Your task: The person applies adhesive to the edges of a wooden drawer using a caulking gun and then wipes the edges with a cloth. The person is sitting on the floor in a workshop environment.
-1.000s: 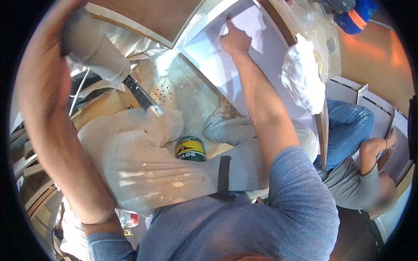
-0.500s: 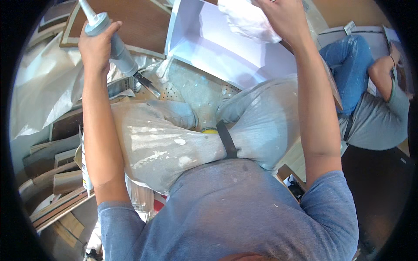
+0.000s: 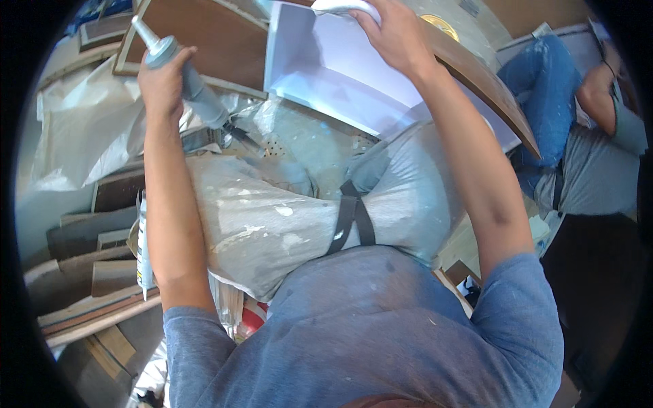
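Observation:
My left hand (image 3: 163, 78) is wrapped round a grey caulking gun (image 3: 204, 95), held up at the left with its pale nozzle pointing up and its metal end hanging over my thigh. My right hand (image 3: 398, 34) grips a white cloth (image 3: 347, 7) at the top of the view. The cloth lies along the far edge of a white-lined open box (image 3: 347, 75), which stands tilted in front of my knees. A brown panel (image 3: 476, 85) forms the box's right side, below my right forearm. Part of the cloth is cut off by the frame.
Brown framed panels (image 3: 197, 37) and plastic sheeting (image 3: 81, 129) stand at the left. Stacked boards (image 3: 88, 231) and a white sealant tube (image 3: 144, 251) lie beside my left arm. Close on the right sits another person (image 3: 585, 177) in jeans. A round yellow object (image 3: 439, 27) is beyond the box.
My right hand has moved left along the box's far edge with the cloth, which now shows as a narrow strip. The caulking gun appears slightly lower and further right.

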`<state>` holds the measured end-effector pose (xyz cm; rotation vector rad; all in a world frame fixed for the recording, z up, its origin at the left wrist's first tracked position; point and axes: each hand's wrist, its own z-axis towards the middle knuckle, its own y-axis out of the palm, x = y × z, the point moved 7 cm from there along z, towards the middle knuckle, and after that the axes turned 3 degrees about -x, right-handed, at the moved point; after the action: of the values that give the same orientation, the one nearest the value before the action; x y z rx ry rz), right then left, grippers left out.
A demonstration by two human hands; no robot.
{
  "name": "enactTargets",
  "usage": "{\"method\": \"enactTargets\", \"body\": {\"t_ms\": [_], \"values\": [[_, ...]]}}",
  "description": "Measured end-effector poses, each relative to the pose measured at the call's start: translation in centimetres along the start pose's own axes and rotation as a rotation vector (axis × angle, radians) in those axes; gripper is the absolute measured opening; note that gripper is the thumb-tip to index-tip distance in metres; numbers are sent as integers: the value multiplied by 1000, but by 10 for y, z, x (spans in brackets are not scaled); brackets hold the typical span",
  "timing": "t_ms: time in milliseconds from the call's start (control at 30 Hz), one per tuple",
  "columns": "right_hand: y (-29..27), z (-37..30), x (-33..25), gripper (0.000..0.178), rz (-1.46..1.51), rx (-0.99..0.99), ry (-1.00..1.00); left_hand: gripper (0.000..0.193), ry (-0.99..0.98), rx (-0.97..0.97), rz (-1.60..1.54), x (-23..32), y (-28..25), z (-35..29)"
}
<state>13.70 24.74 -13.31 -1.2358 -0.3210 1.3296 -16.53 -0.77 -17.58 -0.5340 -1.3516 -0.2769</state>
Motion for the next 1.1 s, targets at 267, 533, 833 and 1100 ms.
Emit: {"method": "enactTargets", "body": {"t_ms": [267,533,833,1100], "values": [[171,-35,66,41,121,-352,378,24,171,-4,-3,54,17,-8],[256,25,188,46,-132,522,424,41,91,134,17,79,13,-45],[320,66,147,39,-96,450,368,28,173,-116,386,45,-23,-5],[340,11,130,52,-190,-338,616,28,127,-189,348,45,-28,-8]]}}
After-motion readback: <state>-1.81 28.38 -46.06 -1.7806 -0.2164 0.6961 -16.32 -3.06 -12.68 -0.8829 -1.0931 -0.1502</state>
